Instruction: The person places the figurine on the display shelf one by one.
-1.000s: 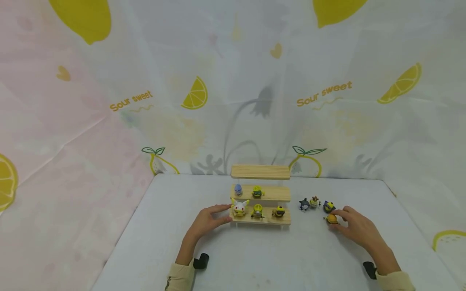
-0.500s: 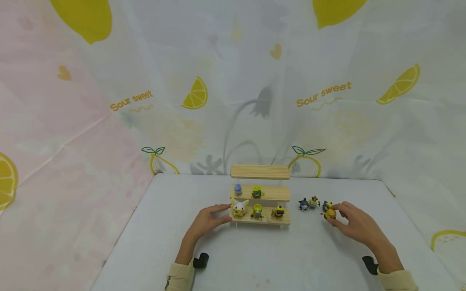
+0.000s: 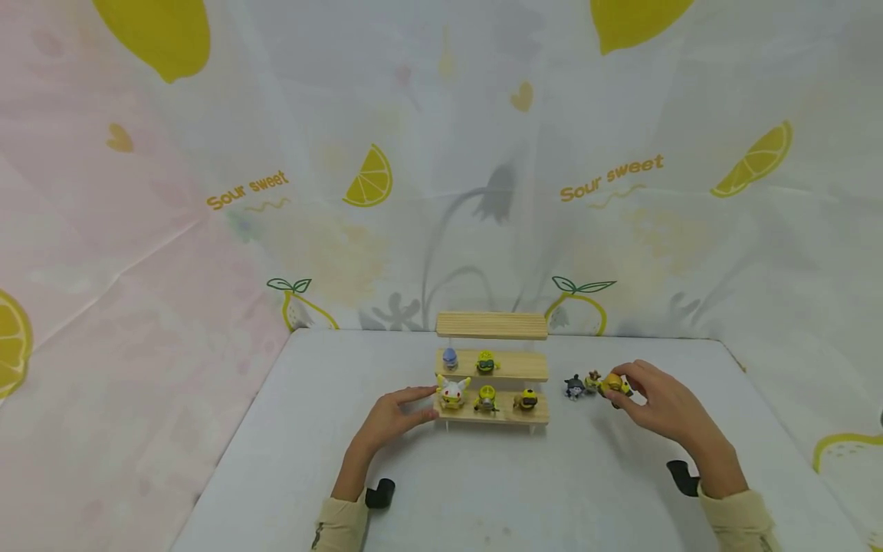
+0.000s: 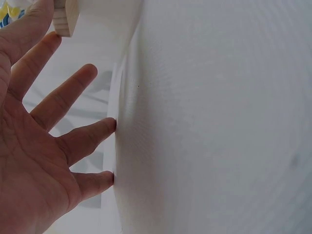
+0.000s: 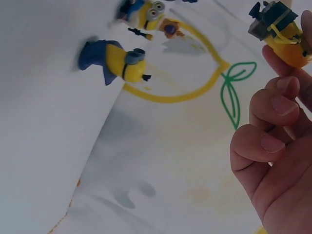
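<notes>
My right hand [image 3: 665,406] pinches a yellow-orange minion figurine [image 5: 287,44] with dark clothing between thumb and index finger, above the table. Behind the held figurine, a minion figurine in a blue cloak [image 5: 117,63] stands, mostly covered in the head view. To its left are a figurine with a brown hat [image 3: 592,382] and a dark grey figurine [image 3: 574,386]. My left hand [image 3: 388,422] is at the left end of a three-step wooden display shelf [image 3: 493,326], fingers spread. Its index fingertip [image 4: 54,39] meets the wood's corner, and two other fingertips are at the tabletop.
On the lowest step sit a white-eared yellow figurine [image 3: 452,393] and two minion figurines. The middle step holds a small blue figurine [image 3: 450,358] and a yellow-green figurine [image 3: 486,361]. A lemon-print cloth [image 3: 428,253] hangs behind the white table [image 3: 483,491].
The right hand has raised the yellow-orange minion figurine off the table and carried it up and left, across the cloaked one. The left hand stays at the shelf.
</notes>
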Demonstrator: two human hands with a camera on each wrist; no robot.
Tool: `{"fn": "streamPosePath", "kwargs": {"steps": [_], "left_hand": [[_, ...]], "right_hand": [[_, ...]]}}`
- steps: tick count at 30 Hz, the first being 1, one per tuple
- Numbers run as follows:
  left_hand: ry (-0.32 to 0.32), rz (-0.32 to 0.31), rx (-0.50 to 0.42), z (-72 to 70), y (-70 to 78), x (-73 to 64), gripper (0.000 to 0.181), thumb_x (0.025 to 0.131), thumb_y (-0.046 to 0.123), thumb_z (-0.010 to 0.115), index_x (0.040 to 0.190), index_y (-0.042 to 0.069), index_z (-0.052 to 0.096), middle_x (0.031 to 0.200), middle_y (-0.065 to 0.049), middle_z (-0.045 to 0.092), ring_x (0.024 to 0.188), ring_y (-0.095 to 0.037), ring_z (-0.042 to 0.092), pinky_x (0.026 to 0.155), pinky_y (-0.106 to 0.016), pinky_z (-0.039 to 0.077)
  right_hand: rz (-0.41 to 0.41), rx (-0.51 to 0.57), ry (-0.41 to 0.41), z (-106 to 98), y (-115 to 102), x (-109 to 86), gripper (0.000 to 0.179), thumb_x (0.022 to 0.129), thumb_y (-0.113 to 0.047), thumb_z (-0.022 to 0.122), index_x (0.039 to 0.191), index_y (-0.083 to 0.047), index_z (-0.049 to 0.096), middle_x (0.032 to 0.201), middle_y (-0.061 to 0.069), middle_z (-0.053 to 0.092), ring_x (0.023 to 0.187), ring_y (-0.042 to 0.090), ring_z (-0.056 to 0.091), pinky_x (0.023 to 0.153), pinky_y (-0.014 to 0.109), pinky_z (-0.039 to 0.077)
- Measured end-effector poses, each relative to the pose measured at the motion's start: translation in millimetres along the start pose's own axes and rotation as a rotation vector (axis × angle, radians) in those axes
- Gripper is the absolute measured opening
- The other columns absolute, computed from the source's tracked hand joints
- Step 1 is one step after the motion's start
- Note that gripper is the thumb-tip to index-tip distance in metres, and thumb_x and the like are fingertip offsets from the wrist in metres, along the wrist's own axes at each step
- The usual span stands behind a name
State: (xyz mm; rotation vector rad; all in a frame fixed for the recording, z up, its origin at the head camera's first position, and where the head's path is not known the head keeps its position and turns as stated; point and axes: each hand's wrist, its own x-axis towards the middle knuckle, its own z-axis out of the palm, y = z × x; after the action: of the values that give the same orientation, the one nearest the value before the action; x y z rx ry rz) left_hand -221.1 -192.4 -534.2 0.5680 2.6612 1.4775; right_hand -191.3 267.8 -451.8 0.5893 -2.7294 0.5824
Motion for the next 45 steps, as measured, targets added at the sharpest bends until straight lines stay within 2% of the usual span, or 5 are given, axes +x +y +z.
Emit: {"fn": "streamPosePath", "kwargs": {"steps": [8,16,26,34,45], "left_hand": [[-0.004,0.000,-0.002,-1.6,2.8,0.3,0.048,0.084,0.043,0.078,0.128,0.025,0.068,0.130,0.006,0.063,0.133,-0.024,0.048,0.114,-0.045,0.032],[0.001,0.013,0.003,-2.1,1.5,0.0,0.048,0.085,0.043,0.077,0.128,0.024,0.068,0.131,0.003,0.063,0.132,-0.026,0.049,0.112,-0.047,0.034],[-0.005,0.016,0.011,-1.9,1.9,1.0,0.049,0.085,0.043,0.077,0.129,0.024,0.068,0.131,0.005,0.063,0.131,-0.023,0.049,0.113,-0.043,0.033],[-0.003,-0.002,0.016,-1.2,2.3,-0.3,0.049,0.084,0.044,0.077,0.128,0.025,0.068,0.131,0.006,0.063,0.132,-0.023,0.049,0.113,-0.043,0.034],[-0.003,0.033,0.016,-0.6,1.0,0.0,0.048,0.086,0.041,0.077,0.129,0.021,0.068,0.130,0.004,0.063,0.131,-0.026,0.050,0.112,-0.046,0.034]], "right_hand": [[-0.030,0.017,0.002,-2,-12,20.8,0.022,0.087,-0.026,0.078,0.101,-0.015,0.065,0.081,-0.008,0.046,0.073,0.011,0.043,0.059,0.027,0.036],[-0.058,0.047,0.008,-2,-24,42.7,0.026,0.087,-0.026,0.078,0.104,-0.010,0.067,0.082,-0.006,0.051,0.074,0.013,0.046,0.062,0.030,0.042],[-0.116,0.119,-0.004,4,-37,68.4,0.024,0.088,-0.024,0.077,0.104,-0.009,0.066,0.078,-0.006,0.046,0.070,0.015,0.044,0.060,0.029,0.037],[-0.138,0.118,-0.040,13,-50,81.2,0.027,0.088,-0.028,0.076,0.103,-0.008,0.066,0.075,-0.006,0.042,0.068,0.011,0.040,0.059,0.029,0.035],[-0.189,0.134,-0.069,27,-59,95.9,0.029,0.090,-0.029,0.075,0.106,-0.007,0.066,0.072,-0.002,0.043,0.064,0.010,0.037,0.060,0.030,0.034]]}}
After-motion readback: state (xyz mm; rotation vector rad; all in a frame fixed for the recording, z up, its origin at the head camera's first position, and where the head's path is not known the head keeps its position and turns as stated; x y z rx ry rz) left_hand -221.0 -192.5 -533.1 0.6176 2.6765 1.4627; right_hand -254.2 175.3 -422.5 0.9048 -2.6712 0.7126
